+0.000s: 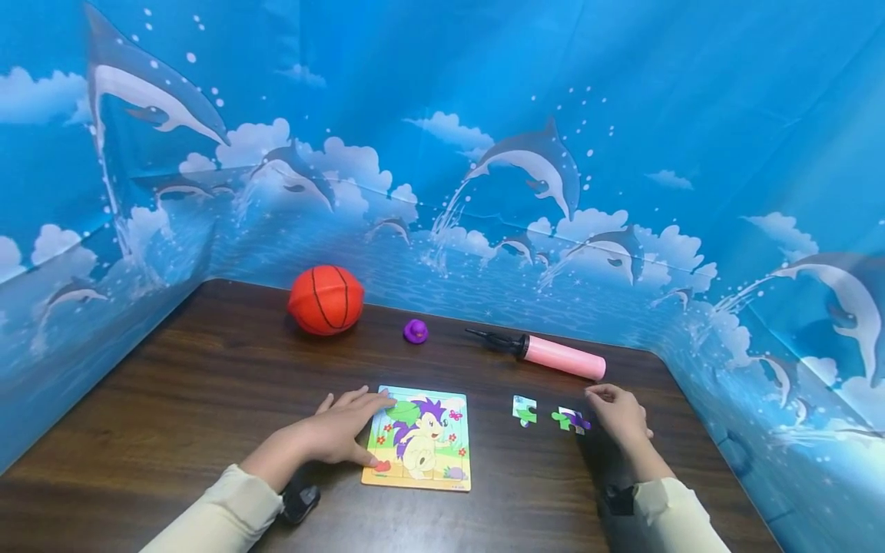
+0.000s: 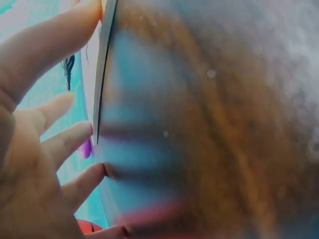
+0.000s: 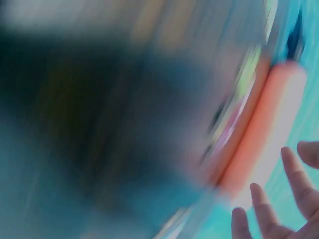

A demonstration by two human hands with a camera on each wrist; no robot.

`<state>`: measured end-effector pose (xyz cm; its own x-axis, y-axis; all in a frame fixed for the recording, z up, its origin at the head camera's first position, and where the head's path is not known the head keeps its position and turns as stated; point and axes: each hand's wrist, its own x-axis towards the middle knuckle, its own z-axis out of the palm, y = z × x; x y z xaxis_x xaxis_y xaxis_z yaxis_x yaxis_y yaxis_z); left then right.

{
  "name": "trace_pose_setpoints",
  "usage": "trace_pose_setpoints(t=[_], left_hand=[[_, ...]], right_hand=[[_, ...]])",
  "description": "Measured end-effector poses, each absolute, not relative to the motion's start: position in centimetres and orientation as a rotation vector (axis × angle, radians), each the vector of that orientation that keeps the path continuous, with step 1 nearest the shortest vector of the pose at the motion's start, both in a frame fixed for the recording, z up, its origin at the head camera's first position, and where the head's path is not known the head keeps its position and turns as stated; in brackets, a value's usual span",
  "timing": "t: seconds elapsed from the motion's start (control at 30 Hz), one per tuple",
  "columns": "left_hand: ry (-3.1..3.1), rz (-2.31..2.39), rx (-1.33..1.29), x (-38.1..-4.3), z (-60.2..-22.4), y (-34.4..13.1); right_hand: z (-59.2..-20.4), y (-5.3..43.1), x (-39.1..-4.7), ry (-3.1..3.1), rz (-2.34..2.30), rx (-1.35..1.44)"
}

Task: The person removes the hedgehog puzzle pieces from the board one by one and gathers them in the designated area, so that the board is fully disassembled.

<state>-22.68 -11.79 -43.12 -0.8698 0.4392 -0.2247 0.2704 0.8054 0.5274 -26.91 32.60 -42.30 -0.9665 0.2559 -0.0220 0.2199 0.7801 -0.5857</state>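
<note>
A jigsaw puzzle (image 1: 422,442) with a purple-spined hedgehog lies flat on the dark wood table. My left hand (image 1: 346,426) reaches over its left side, fingers spread, with the thumb at the lower left corner and fingertips by the upper left edge. In the left wrist view the thumb (image 2: 50,47) touches the board's thin edge (image 2: 103,74). To the right of the puzzle lie a loose puzzle piece (image 1: 524,411) and a green and purple piece cluster (image 1: 571,419). My right hand (image 1: 620,415) hovers just right of that cluster, fingers loosely bent, holding nothing.
A pink hand pump (image 1: 563,357) with a black nozzle lies behind the loose pieces. Further back are a purple rubber duck (image 1: 415,331) and a red toy basketball (image 1: 326,299). A blue dolphin-print curtain (image 1: 415,192) encloses the table's back and sides.
</note>
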Motion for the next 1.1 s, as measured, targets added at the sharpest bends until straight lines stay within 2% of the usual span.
trace_pose_setpoints(t=[0.3, 0.5, 0.7, 1.1], left_hand=[[2.735, 0.604, 0.470, -23.2, -42.9, -11.4], [2.740, 0.595, 0.477, -23.0, -42.7, -11.4], [2.730, 0.617, 0.498, -22.6, -42.5, -11.5], [2.729, 0.604, 0.497, -22.7, -42.5, -11.5]], right_hand=[[-42.3, 16.6, -25.8, -2.951, 0.824, 0.413], [-42.6, 9.4, -24.4, -3.107, 0.720, 0.734], [-43.0, 7.0, -24.2, -3.201, 0.752, 0.766], [-43.3, 6.6, -24.2, -3.199, 0.980, 0.683]])
